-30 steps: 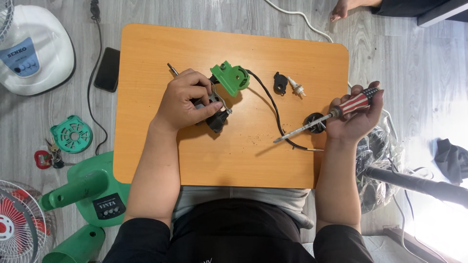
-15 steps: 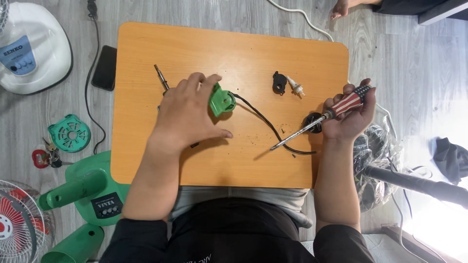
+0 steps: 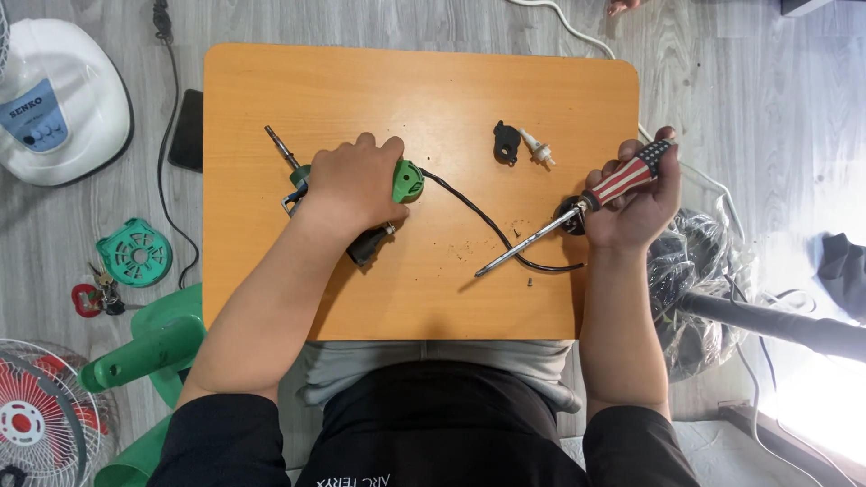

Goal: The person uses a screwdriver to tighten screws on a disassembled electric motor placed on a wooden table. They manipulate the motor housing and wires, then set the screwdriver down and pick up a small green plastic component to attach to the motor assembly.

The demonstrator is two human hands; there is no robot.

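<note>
on the table (image 3: 361, 90) we see the motor part (image 3: 401, 180) at centre, the plug piece (image 3: 507, 142) right of it, the screwdriver (image 3: 577, 212) farther right.

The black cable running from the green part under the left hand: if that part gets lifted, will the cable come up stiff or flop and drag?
Probably floppy: the black cable lies in a loose S-curve flat on the orange table. It would likely trail and drag, since it runs on toward the right hand and its far end is hidden there. It may sweep the small screw lying beside it.
</note>
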